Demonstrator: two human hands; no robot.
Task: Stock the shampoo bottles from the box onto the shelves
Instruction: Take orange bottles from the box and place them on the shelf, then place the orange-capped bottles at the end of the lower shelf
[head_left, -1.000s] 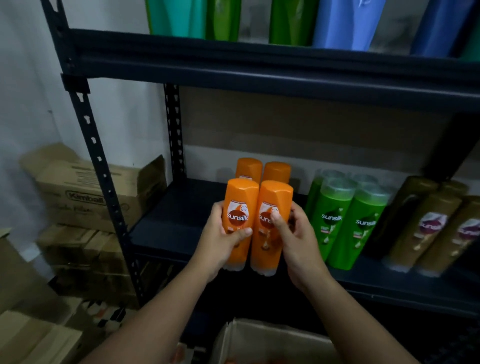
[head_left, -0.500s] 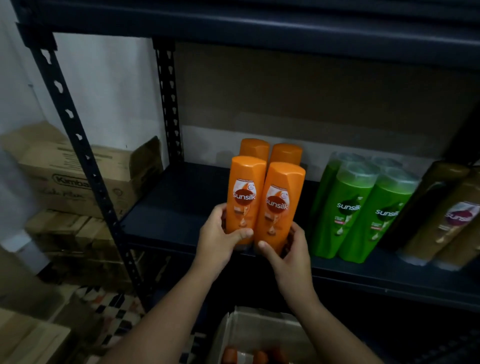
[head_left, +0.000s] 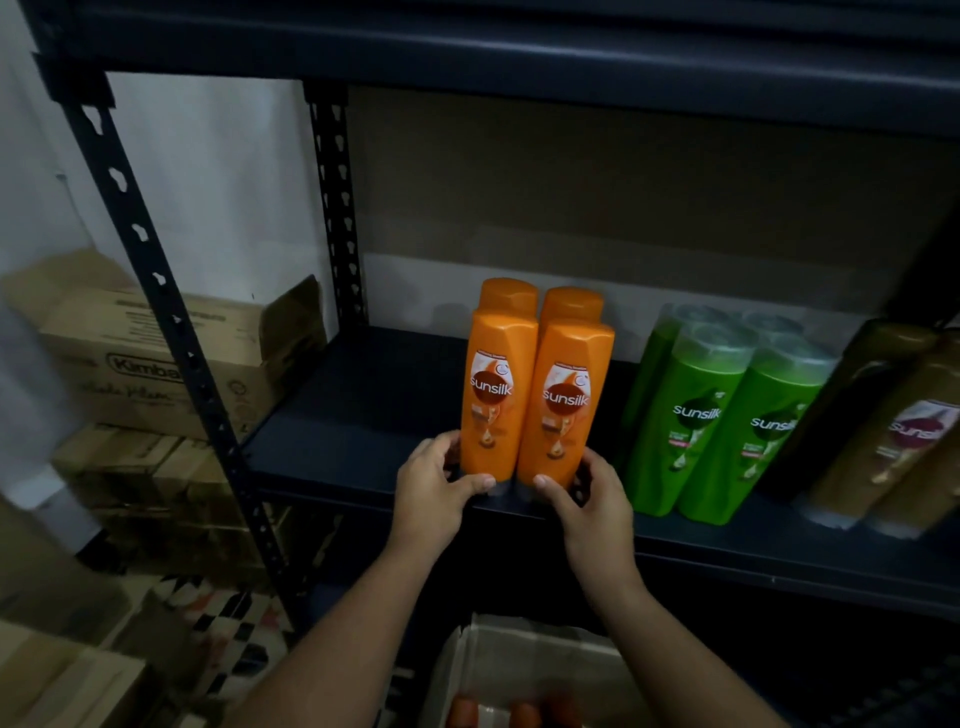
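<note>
**Two orange bottles set down at the shelf's front edge**

The two front orange bottles (head_left: 537, 405) stand upright and side by side on the middle shelf (head_left: 363, 410), touching each other, just in front of two more orange bottles (head_left: 540, 301) whose caps show behind them; the left hand (head_left: 434, 483) curls its fingers round the base of the left one, thumb across the front, and the right hand (head_left: 589, 491) grips the base of the right one the same way; both bottles appear to rest on the board, though the hands hide their feet, so I cannot be sure they are fully down.

By my judgement the job is partly done; four orange bottles are on the shelf, and orange caps (head_left: 511, 714) show in the open box (head_left: 535, 660) below, so more remain to be lifted out; how many is hidden by the frame's edge.

To the right stand green bottles (head_left: 727, 421), near the orange ones but apart, then brown bottles (head_left: 893, 441) at the far right; left of the orange group the board is bare. Beyond the left upright (head_left: 156, 291) sit stacked cartons (head_left: 150, 358); the upper shelf (head_left: 519, 57) hangs well above the caps; nothing seems to block the next row.
</note>
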